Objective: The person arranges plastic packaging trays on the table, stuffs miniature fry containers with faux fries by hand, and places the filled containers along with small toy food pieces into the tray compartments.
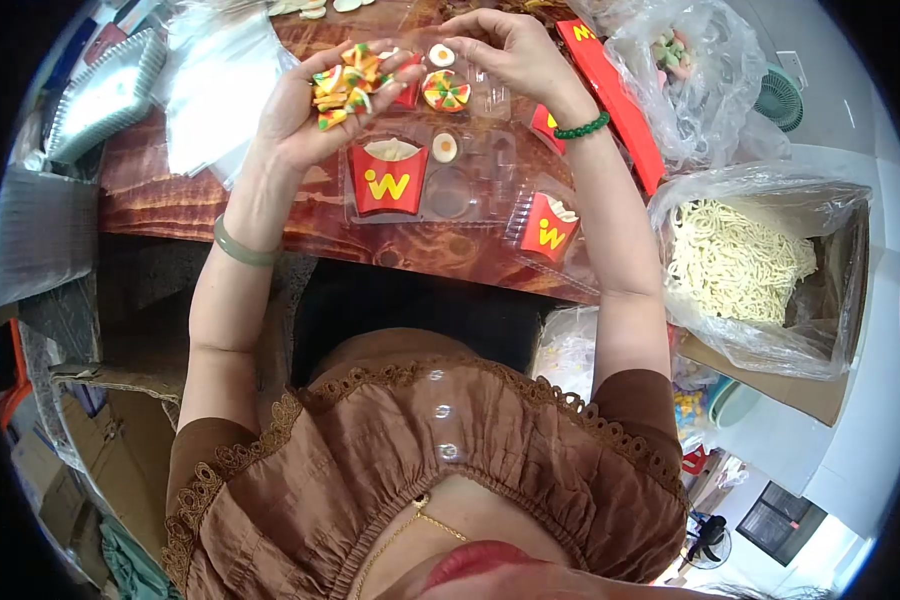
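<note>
My left hand (295, 110) is palm up, cupping a heap of small toy pizza slices (348, 88) in green, yellow, orange and white. Over the far side of a clear plastic tray, my right hand (510, 58) hovers with thumb and fingers apart, and I see nothing between them. Just below its fingertips are a toy fried egg (442, 55) and a round toy pizza (446, 91) made of wedges. The nearer clear tray (490, 190) holds a red fries box (389, 180) with a yellow mark and another fried egg (445, 148). Its round hollow shows bare plastic.
Another fries box (548, 226) in clear plastic lies at the right. A red strip of packaging (615, 110) runs along the table's right side. Clear bags (220, 90) and stacked trays (110, 90) are at the left. A lined carton (740, 260) holds many pale toy fries.
</note>
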`<control>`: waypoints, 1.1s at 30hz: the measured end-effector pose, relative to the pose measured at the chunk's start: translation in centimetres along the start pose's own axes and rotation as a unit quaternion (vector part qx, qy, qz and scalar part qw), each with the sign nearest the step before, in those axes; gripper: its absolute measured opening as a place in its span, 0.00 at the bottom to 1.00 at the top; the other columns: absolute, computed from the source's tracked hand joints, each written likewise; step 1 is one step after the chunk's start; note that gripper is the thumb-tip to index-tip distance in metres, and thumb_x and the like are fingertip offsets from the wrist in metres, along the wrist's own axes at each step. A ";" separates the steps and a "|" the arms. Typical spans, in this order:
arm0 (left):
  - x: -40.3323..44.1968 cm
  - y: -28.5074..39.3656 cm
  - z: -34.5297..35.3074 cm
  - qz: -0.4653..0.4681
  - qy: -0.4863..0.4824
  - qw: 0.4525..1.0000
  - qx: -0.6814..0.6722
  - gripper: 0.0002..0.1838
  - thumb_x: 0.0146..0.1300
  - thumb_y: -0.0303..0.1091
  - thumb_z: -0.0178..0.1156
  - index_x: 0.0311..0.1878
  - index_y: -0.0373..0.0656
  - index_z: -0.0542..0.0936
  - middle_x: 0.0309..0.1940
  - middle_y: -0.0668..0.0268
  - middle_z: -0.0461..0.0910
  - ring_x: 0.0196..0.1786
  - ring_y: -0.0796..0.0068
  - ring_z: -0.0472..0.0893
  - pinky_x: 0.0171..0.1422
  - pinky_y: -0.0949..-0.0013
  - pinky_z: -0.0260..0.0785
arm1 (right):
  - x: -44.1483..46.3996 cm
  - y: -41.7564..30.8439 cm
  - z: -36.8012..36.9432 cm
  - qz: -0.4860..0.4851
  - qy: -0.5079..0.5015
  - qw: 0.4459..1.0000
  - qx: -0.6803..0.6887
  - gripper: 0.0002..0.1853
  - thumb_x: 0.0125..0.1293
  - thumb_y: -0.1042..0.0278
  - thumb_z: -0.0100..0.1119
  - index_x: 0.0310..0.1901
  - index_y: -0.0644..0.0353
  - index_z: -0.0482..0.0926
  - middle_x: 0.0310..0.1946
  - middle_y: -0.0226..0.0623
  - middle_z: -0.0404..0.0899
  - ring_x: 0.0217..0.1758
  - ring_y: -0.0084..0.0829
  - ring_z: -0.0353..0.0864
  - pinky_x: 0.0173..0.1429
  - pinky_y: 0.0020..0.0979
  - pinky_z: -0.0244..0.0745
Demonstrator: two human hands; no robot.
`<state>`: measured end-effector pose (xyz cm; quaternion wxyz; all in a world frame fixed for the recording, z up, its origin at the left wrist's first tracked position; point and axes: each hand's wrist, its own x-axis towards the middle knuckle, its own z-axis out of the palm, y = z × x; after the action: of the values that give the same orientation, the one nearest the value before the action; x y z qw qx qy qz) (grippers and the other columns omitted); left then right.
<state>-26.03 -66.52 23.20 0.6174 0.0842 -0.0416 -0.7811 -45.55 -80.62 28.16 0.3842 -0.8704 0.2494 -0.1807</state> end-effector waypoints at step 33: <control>-0.1 1.2 -3.9 0.083 0.129 0.988 -0.019 0.16 0.70 0.33 0.43 0.54 0.30 0.66 0.58 0.41 0.64 0.65 0.43 0.64 0.67 0.50 0.65 | -1.7 5.8 1.3 -0.116 -0.018 0.966 -0.231 0.08 0.58 0.72 0.60 0.40 0.61 0.77 0.34 0.38 0.76 0.38 0.40 0.77 0.44 0.35 0.73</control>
<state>-24.12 -66.54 19.59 0.6814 0.1689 0.0462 -0.7106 -48.00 -82.29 22.70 0.1531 -0.9617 0.1744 -0.1456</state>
